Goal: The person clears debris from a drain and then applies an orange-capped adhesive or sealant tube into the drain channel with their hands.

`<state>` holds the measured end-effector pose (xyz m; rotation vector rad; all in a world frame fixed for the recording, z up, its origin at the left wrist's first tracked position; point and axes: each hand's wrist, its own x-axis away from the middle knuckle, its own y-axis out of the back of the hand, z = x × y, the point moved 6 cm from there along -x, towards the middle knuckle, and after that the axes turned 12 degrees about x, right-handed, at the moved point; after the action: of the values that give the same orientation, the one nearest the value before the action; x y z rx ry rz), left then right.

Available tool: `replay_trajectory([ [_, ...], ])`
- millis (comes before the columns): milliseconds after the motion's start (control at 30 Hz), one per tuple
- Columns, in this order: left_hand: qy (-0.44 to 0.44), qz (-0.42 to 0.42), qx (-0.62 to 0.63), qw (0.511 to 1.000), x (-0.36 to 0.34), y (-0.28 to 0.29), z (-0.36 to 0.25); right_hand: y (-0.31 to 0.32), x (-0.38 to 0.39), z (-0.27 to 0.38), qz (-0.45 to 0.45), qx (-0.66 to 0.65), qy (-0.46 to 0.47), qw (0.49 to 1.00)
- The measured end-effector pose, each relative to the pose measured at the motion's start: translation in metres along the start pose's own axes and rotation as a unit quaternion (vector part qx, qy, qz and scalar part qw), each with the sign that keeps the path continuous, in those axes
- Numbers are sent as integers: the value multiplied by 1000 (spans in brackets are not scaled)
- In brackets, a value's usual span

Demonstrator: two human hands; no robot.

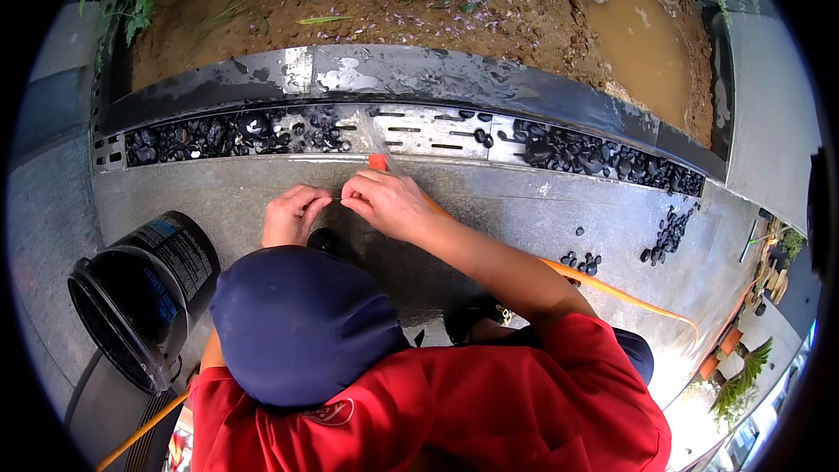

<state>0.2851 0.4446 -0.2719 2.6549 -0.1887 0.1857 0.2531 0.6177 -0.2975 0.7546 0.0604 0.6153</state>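
My left hand point(297, 212) is closed, thumb and fingertips pinching a very thin thing, too small to name, that reaches toward my right fingertips. Close beside it, my right hand point(384, 203) is closed around an orange hose point(607, 288), its thumb and forefinger also pinched. Past the knuckles pokes the hose's orange-red end point(377, 162), and clear water sprays from it over the drain channel. Below lies a slotted metal grate point(424, 135), wet and shiny. Black pebbles point(218, 135) fill the channel to the left, and more black pebbles point(581, 153) lie to the right.
A black bucket point(188, 249) leans at the left. A wet dark stone curb point(384, 70) borders a muddy bed point(367, 22) with a brown puddle point(634, 26). Loose pebbles point(669, 236) lie on the grey paving at right. My navy-clad knee point(301, 323) rises below my hands.
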Motion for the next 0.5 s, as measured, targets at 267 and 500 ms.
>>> replay_trajectory([
  [267, 48, -371, -188, 908, 143, 245, -107, -65, -102, -90, 46, 237, -38, 970],
  [500, 216, -490, -174, 827, 336, 419, -49, -82, -115, -92, 77, 261, -21, 962],
])
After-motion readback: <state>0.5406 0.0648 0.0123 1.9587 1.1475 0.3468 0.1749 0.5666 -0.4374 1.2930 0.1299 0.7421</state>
